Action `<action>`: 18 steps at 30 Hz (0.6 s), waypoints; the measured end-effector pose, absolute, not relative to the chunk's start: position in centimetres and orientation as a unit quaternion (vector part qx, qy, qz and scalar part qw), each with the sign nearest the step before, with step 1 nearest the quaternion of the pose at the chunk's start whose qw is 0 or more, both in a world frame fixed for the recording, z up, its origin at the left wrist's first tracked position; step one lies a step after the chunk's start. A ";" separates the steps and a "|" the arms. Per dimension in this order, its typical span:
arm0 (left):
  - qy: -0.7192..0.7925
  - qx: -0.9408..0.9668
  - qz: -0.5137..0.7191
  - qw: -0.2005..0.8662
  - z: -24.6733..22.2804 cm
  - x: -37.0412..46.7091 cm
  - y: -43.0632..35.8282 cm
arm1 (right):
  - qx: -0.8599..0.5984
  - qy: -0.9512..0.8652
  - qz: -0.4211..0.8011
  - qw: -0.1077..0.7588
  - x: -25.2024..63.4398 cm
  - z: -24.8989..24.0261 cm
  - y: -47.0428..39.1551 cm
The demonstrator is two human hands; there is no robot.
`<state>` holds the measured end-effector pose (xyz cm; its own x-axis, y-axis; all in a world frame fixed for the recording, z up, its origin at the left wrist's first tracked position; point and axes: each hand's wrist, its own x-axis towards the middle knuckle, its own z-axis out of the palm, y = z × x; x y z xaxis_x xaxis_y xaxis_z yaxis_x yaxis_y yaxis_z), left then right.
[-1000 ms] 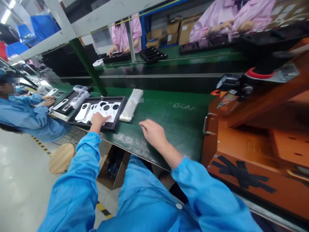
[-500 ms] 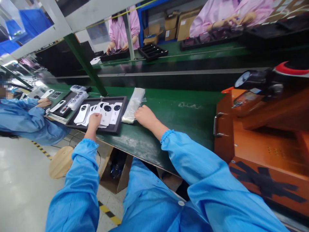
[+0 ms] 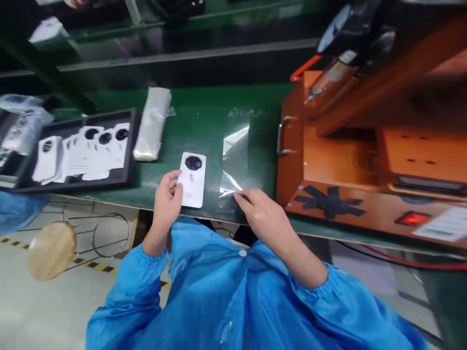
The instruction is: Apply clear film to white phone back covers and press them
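Observation:
A white phone back cover [image 3: 193, 187] with a round black camera area lies at the front of the green bench, camera end away from me. My left hand [image 3: 167, 203] grips its left edge between thumb and fingers. To the right of the cover, my right hand [image 3: 260, 214] pinches the near end of a clear plastic sleeve [image 3: 235, 153], which stretches away over the bench and glints. A black tray [image 3: 133, 138] on the left holds several more white covers [image 3: 104, 153], fanned over one another. Between tray and cover lies a stack of clear sleeves [image 3: 151, 126].
An orange machine [image 3: 292, 175] with a gauge and a lit red switch [image 3: 413, 218] stands close on the right. Bubble-wrapped packs [image 3: 27, 126] sit at the far left. A wooden stool [image 3: 52, 250] is on the floor at lower left.
My left hand has come right from the tray with a cover, now on the bench. My right hand has left the sleeve stack with one sleeve, laid out farther right. The view has turned down and right.

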<state>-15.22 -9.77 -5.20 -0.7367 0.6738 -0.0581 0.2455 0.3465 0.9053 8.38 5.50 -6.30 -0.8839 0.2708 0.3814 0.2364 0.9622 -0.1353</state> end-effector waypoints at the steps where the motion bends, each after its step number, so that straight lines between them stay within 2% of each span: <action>1: 0.804 0.297 0.468 0.215 -5.6 -14.2 -9.4 | -0.141 -0.971 0.049 0.189 9.4 -6.7 5.4; 4: 0.859 0.351 0.340 0.151 -5.6 -13.0 -9.2 | -0.162 -0.971 0.059 0.166 11.1 -7.3 5.1; 7: 0.886 0.423 0.186 0.044 -4.5 -12.9 -9.8 | -0.183 -0.967 0.080 0.155 12.2 -7.3 4.5; 10: 0.847 0.502 0.174 -0.027 -3.7 -12.1 -9.3 | -0.232 -0.952 0.118 0.163 13.6 -7.4 3.4; 13: 0.757 0.617 0.215 0.020 -4.0 -10.6 -7.0 | -0.279 -0.927 0.146 0.205 15.1 -7.9 2.6; 18: 0.702 0.683 0.169 0.108 -5.6 -9.1 -3.3 | -0.284 -0.899 0.126 0.308 15.5 -7.7 2.3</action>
<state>-9.05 -3.34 -5.61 -0.0429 0.9960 0.0789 0.9227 0.0092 0.3854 15.54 2.28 -7.75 -0.6493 0.5874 0.4831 0.4327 0.8077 -0.4006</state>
